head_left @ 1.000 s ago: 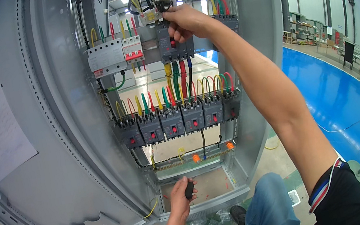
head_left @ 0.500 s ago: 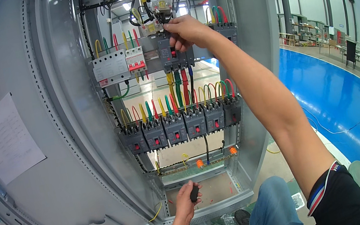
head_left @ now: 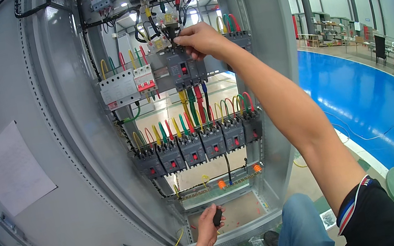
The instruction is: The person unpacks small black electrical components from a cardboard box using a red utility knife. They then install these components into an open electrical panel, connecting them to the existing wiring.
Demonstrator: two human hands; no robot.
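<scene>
My right hand [head_left: 201,40] is raised to the top of the middle circuit breaker [head_left: 184,70], which has a red toggle. Thumb and forefinger pinch a flat black piece [head_left: 172,32] above that breaker; its lower end is hidden by the fingers. Behind it are small clear-covered yellowish parts [head_left: 158,43] and dark wires. Low in front of the cabinet, my left hand [head_left: 208,226] is closed around a small black object [head_left: 218,218], of which only part shows.
Left of the middle breaker sit a white surge protector [head_left: 118,90] and a small red-and-white breaker [head_left: 145,79]. Several breakers [head_left: 192,151] form a lower row with coloured wires. The grey door [head_left: 13,155] stands left, a paper on it. Orange insulators [head_left: 222,184] line a bottom rail.
The view has tilted up slightly, so the cabinet sits lower in the picture. My right fingertips are a little lower against the breaker, and the black piece shows more. My left hand keeps its hold.
</scene>
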